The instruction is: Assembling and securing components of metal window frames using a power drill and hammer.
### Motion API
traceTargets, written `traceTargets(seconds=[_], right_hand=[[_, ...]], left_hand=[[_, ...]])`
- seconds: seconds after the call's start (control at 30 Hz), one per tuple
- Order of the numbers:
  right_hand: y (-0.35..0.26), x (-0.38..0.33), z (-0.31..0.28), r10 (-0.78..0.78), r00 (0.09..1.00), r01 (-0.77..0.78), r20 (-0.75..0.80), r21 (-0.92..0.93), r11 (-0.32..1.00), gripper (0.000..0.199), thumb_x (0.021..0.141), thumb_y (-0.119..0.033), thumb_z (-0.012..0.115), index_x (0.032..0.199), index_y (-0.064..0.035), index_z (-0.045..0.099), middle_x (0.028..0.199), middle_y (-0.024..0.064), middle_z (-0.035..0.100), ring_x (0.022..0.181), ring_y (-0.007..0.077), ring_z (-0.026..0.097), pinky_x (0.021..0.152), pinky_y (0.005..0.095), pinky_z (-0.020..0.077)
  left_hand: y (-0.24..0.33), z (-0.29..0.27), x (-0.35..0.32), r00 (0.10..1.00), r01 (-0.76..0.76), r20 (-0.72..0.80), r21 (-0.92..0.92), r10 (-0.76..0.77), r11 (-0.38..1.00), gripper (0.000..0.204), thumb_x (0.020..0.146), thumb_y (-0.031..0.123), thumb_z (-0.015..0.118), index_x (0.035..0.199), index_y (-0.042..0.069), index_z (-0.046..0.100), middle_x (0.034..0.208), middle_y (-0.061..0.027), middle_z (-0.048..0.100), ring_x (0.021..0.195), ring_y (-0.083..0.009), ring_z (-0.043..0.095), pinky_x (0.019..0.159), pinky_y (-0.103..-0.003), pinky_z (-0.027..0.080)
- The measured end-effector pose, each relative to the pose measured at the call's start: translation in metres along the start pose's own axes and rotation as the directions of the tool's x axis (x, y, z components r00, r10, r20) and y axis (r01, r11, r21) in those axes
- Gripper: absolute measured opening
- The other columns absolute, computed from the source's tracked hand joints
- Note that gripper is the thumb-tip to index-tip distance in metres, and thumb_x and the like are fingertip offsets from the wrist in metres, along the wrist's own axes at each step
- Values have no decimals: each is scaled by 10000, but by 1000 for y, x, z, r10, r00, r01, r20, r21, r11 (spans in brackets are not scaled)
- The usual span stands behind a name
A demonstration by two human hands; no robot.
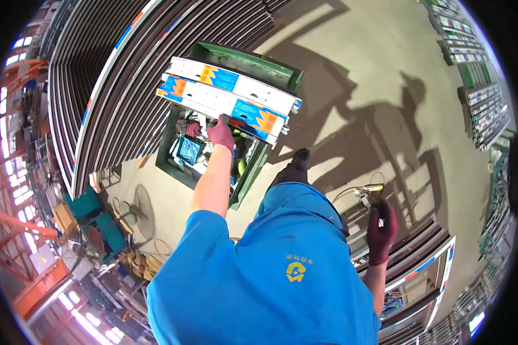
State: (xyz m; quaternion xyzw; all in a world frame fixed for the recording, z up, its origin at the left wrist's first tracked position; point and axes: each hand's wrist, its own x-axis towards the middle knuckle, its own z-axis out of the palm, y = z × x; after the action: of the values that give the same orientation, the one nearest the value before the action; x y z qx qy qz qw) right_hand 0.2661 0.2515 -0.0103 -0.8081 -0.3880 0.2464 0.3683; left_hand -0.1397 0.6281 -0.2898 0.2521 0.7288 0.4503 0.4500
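Note:
In a maroon glove, my left hand [221, 134] grips the near edge of a stack of long film-covered profiles [233, 98], white with blue and orange print. The stack lies across a green metal bin [170, 158]. Inside the bin, partly hidden by my forearm, are a teal packet [189, 149], a crumpled dark red glove [194, 129] and mixed scraps. My right hand [382, 231], gloved too, is low at the right, closed round a small silver metal tool [364, 195] with a thin hose or cable. Its handle is hidden by the fingers, so its exact kind is unclear.
Tall dark frames [126, 86] stand packed at the left. More frames [426, 276] lie behind my right hand. A standing fan [124, 210] and teal boxes [101, 224] are at lower left. Stacked profiles [486, 109] line the far right. My shoe [302, 155] is beside the bin.

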Motion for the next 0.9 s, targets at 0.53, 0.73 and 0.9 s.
traceTargets(seconds=[0.53, 0.73, 0.9], right_hand=[[-39, 95, 78, -181, 892, 191, 414, 19, 981, 318, 923, -73, 704, 1235, -19, 680, 1074, 190, 740, 956, 340, 744, 835, 389, 590], [-98, 149, 113, -345, 807, 315, 479, 143, 938, 436, 923, -177, 744, 1318, -24, 641, 1199, 220, 711, 1116, 380, 697, 958, 425, 556], [-147, 208, 136, -399, 666, 378, 630, 176, 909, 761, 880, -270, 821, 1515, -38, 473, 1395, 210, 613, 1315, 318, 588, 1108, 403, 456]], left_hand=[[75, -55, -94, 979, -18, 193, -257, 70, 966, 168, 990, 207, 715, 973, 44, 676, 797, 33, 617, 676, -57, 540, 606, -228, 441], [105, -33, -160, 962, -209, 136, -200, 239, 957, 172, 989, 210, 708, 946, 56, 645, 796, 15, 620, 681, -79, 574, 577, -252, 459], [125, 46, -246, 920, -290, 181, -280, 347, 915, 146, 1000, 145, 684, 999, 9, 630, 868, -52, 665, 752, -112, 612, 659, -272, 505]])
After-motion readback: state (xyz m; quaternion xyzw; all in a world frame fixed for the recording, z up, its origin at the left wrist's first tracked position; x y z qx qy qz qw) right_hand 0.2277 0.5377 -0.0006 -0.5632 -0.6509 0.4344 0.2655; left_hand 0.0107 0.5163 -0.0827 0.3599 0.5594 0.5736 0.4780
